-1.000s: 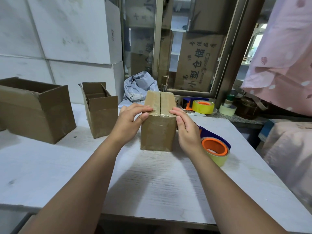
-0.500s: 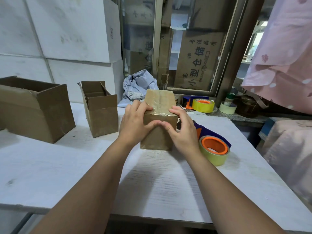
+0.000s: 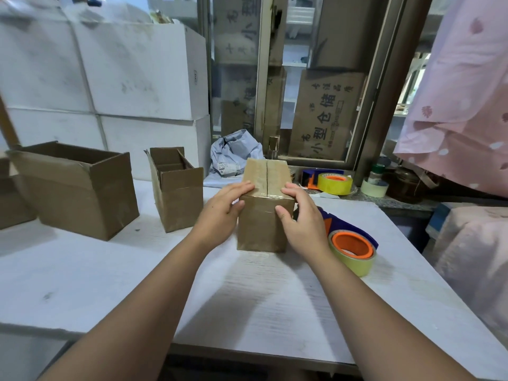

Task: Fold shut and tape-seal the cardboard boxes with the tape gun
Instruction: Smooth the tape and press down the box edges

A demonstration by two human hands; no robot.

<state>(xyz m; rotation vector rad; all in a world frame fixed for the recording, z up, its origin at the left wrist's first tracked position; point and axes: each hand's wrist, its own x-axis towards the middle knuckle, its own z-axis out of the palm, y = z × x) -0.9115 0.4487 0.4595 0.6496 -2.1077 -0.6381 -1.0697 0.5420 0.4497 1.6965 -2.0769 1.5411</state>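
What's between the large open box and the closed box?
Head view: smaller open brown cardboard box, then the left hand on the closed box.

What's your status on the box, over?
Left hand and right hand press closed box, top front edge. Tape gun down on table. Small open box waits left.

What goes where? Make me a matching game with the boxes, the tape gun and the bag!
Things:
1 closed box
2 big open box
3 nearer tape gun
4 crumpled bag

Places:
A far left on the table
B behind the closed box
C between the left hand and right hand
D just right of the right hand

Pairs: 1-C, 2-A, 3-D, 4-B
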